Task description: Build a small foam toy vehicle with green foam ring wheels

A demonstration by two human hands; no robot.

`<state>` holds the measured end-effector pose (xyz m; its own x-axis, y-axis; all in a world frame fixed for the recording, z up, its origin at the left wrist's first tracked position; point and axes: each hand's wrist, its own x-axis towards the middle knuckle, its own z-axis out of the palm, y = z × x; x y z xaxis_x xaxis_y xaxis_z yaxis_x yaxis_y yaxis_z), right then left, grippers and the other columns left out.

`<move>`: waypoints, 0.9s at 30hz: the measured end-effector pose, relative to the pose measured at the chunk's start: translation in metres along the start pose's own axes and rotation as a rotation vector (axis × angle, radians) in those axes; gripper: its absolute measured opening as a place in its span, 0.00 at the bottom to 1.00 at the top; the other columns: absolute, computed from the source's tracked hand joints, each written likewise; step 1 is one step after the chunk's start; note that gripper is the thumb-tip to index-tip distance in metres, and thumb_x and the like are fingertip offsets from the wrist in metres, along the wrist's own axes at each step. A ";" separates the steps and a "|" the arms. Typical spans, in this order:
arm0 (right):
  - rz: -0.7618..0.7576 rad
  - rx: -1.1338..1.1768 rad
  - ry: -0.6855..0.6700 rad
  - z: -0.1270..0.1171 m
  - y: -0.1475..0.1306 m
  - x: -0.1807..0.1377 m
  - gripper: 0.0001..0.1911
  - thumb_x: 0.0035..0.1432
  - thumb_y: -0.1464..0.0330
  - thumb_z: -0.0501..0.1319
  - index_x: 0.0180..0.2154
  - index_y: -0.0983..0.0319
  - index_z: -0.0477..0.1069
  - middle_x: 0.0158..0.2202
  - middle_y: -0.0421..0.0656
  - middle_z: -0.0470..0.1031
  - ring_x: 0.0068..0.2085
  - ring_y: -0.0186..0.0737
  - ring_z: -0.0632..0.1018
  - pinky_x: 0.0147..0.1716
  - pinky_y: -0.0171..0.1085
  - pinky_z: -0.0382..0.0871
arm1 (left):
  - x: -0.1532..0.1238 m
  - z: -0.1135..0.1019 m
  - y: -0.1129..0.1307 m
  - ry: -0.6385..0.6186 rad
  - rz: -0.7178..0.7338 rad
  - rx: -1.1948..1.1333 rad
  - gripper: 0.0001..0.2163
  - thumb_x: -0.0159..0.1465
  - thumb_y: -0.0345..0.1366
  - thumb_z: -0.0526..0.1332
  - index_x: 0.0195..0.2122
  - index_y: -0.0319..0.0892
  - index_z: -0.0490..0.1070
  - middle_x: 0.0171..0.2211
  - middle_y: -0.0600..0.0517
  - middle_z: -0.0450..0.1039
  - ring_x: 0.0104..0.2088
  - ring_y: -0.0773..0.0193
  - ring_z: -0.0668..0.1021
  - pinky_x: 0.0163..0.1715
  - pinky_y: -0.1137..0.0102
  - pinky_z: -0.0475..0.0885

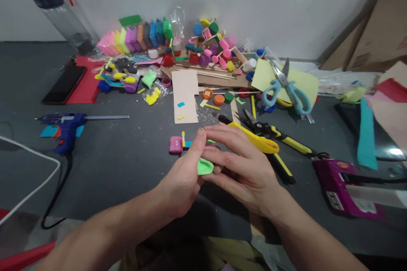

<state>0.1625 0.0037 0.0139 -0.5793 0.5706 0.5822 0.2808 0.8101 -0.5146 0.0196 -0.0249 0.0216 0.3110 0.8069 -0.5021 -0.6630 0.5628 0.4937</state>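
Left hand (182,180) and right hand (249,169): grips closed around light-green clay (205,167). Hot-glue gun (70,125) lies on table (121,169), far left.

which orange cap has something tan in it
The left orange cap, tan showing inside its rim; the right orange cap, beside the green cap, looks plain.

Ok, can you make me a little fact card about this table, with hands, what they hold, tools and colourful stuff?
Left hand: cupped at the green piece, grip partly hidden
Right hand: fingers bent against the same piece
Just beyond the hands: purple piece and a blue strip, partly covered
Tool on the left: blue glue gun
Tools on the right: blue-handled scissors, partly on yellow paper; yellow cutter
Colourful stuff at the back: row of coloured packets
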 end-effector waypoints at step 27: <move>0.011 0.013 0.007 0.000 -0.001 -0.001 0.09 0.64 0.64 0.65 0.44 0.60 0.75 0.51 0.50 0.80 0.54 0.47 0.79 0.61 0.54 0.69 | -0.001 0.001 0.007 -0.052 -0.092 0.024 0.23 0.73 0.51 0.50 0.44 0.39 0.78 0.31 0.49 0.79 0.35 0.65 0.82 0.33 0.77 0.74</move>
<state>0.1625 0.0022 0.0139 -0.5707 0.5804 0.5809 0.2768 0.8020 -0.5293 0.0154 -0.0216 0.0263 0.4058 0.7593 -0.5088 -0.6136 0.6389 0.4640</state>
